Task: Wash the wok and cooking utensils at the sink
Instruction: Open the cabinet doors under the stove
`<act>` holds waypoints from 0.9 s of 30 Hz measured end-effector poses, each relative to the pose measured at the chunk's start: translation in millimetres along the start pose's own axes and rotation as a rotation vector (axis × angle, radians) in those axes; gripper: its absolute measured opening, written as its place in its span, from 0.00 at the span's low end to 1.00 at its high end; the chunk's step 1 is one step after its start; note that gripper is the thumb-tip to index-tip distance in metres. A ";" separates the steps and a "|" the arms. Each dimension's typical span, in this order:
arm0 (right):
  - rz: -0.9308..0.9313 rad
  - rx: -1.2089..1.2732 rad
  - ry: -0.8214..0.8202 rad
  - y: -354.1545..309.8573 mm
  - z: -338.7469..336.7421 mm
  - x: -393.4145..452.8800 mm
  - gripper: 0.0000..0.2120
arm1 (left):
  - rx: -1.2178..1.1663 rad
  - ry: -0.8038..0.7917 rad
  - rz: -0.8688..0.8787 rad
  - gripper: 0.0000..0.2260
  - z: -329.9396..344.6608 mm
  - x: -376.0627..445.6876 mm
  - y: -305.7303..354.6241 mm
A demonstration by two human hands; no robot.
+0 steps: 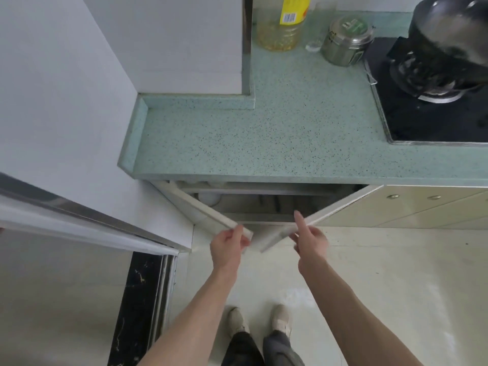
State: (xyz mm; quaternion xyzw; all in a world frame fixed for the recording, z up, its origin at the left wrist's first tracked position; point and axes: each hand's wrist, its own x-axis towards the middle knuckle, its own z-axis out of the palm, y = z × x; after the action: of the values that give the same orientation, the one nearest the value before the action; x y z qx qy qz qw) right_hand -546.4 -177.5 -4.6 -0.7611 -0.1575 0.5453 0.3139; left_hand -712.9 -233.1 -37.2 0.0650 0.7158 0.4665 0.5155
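Nearest to the camera are the person's two shoes on the pale floor (369, 273), and above them the two forearms reach forward to the cabinet under the counter (264, 128).

The left hand (229, 248) grips the free edge of the left door (200, 210); its fingers are curled round that edge with the thumb on the near face. The right hand (309, 240) is at the free edge of the right door (340, 204). Its forefinger lies straight along the door's top edge and points away from the person, and the other fingers seem bent round the edge, so I judge that it holds the door too. Both doors stand half open, and their free edges almost meet between the hands. The space behind is dark; I cannot tell what is stored there.

The wok (449, 35) is far from both hands. It sits on the burner of the black stove (422, 120), at the far right of the counter, so it lies up and to the right of the fingers, and the right hand is the nearer one. It is blurred, and no handle can be seen, so I cannot say which way it points or where its long axis runs.

At the far back stand a metal jar (346, 40) and an oil bottle (285, 25). No sink is in view.
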 end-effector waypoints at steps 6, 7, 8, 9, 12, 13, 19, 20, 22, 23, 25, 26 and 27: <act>-0.200 -0.457 0.109 27.5 -68.5 -15.3 0.10 | 0.287 0.067 0.048 0.07 -49.1 -43.4 -0.5; -0.208 -0.532 0.110 28.0 -79.5 -16.4 0.10 | 0.337 0.071 0.055 0.06 -58.1 -49.1 -0.8; -0.211 -0.596 0.108 28.4 -89.9 -15.1 0.09 | 0.383 0.074 0.061 0.06 -67.0 -53.9 -1.3; -0.216 -0.647 0.103 28.5 -99.9 -13.2 0.09 | 0.428 0.077 0.067 0.07 -77.5 -58.2 -1.8; -0.251 -0.785 0.092 29.4 -129.4 -8.9 0.10 | 0.596 0.091 0.117 0.08 -116.2 -68.4 -5.0; -0.263 -0.826 0.090 29.7 -138.8 -7.7 0.09 | 0.659 0.095 0.135 0.08 -129.7 -70.0 -6.3; -0.270 -1.171 0.152 27.2 -195.2 9.6 0.08 | 1.019 0.261 0.168 0.07 -180.5 -67.1 -6.0; -0.276 -1.214 0.177 28.3 -205.7 13.9 0.08 | 1.076 0.294 0.163 0.06 -183.2 -64.6 -7.3; -0.317 -1.265 0.246 31.4 -227.7 20.9 0.12 | 1.160 0.345 0.153 0.04 -186.2 -59.1 -13.7; -0.334 -1.273 0.274 32.0 -237.5 23.0 0.13 | 1.176 0.361 0.145 0.05 -186.5 -56.7 -17.1; -0.346 -1.303 0.296 30.3 -254.9 28.0 0.15 | 1.194 0.383 0.098 0.11 -184.0 -53.1 -22.8; -0.340 -1.319 0.287 28.5 -262.9 31.7 0.15 | 1.202 0.396 0.072 0.17 -180.5 -53.0 -24.5; -0.326 -1.318 0.277 25.8 -269.3 35.5 0.17 | 1.212 0.403 0.053 0.23 -176.8 -52.8 -27.8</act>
State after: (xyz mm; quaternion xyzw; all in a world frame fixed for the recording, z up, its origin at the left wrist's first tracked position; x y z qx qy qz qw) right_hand -286.2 -258.8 8.7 -0.8223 -0.5269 0.1795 -0.1187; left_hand -819.0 -385.1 -16.0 0.2736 0.9337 -0.0053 0.2308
